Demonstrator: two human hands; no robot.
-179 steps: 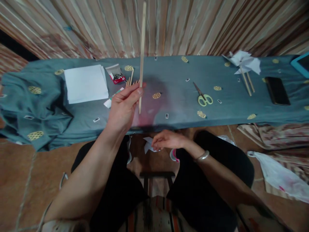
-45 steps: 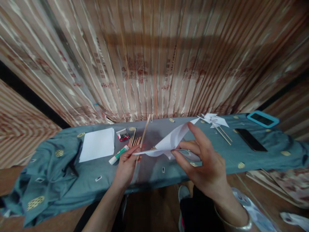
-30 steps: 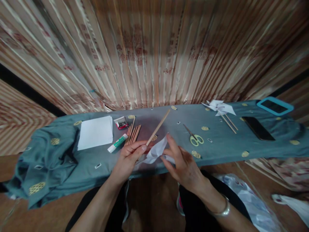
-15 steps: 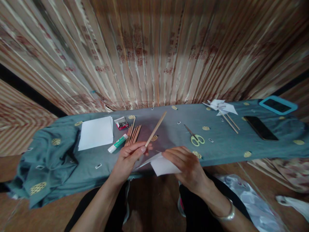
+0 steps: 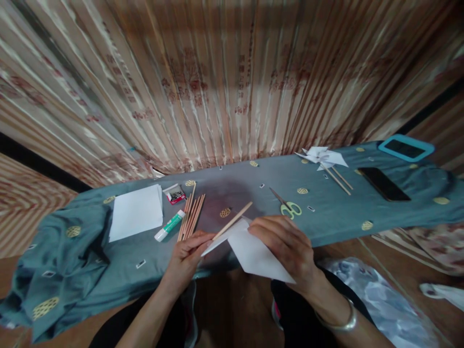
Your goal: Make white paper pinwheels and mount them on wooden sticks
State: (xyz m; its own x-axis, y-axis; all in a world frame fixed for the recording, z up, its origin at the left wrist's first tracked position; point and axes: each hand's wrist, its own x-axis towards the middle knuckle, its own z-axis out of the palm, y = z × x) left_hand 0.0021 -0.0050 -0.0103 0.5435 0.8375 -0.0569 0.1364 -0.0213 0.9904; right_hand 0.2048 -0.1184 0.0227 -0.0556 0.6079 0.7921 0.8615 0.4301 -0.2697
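Observation:
Between the thumb and fingers of my left hand [image 5: 190,256] is a thin wooden stick [image 5: 234,220], slanting up to the right. My right hand [image 5: 284,244] is closed on a folded white paper pinwheel [image 5: 250,251], its fingers over the top of the paper. One pointed flap of the paper reaches left to my left fingertips, by the lower end of the stick. Whether stick and paper are joined I cannot tell. Both hands are over the front edge of the cloth-covered table [image 5: 246,181].
On the left lie a paper stack [image 5: 137,212], a glue stick [image 5: 169,225], a small red box of pins [image 5: 174,194] and several wooden sticks [image 5: 192,215]. Scissors [image 5: 288,207], two-stick pinwheels [image 5: 324,157], a phone [image 5: 384,183] and a blue-framed device [image 5: 406,147] lie to the right.
The stick has tilted lower, and the paper has come up against it near my left fingers. More of the paper shows below my right hand. The whole view has shifted slightly.

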